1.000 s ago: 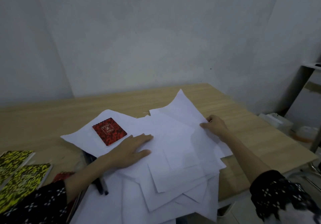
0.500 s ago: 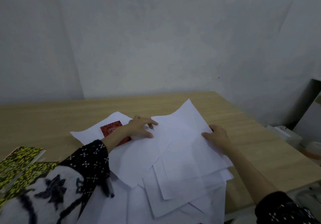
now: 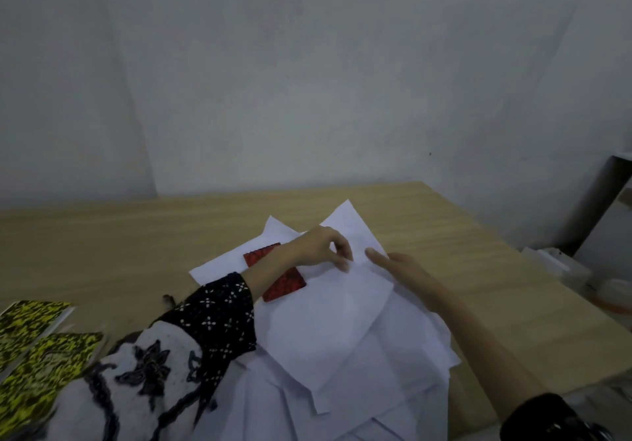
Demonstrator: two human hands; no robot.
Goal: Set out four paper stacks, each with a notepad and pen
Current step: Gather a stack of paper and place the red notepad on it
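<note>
A loose pile of white paper sheets (image 3: 342,331) lies spread over the wooden table (image 3: 136,235). A red patterned notepad (image 3: 287,283) rests on the pile's left part, half hidden under my left forearm. My left hand (image 3: 321,247) reaches over it, fingers curled, pinching the top sheet near its far edge. My right hand (image 3: 400,266) lies flat on the same sheet just to the right, fingers straight and pointing left. Two yellow-and-black notepads (image 3: 30,317) (image 3: 44,368) sit at the table's left edge. A dark pen tip (image 3: 167,300) shows beside my left sleeve.
A grey wall stands behind the table. Past the table's right edge sit a white box (image 3: 554,262) and a shelf frame (image 3: 612,180). Bare wood shows at the far left and far right of the pile.
My left hand has moved from flat on the pile, over the red notepad, to the far edge of the top sheet. My right hand has shifted left and flattened. The view tilted up.
</note>
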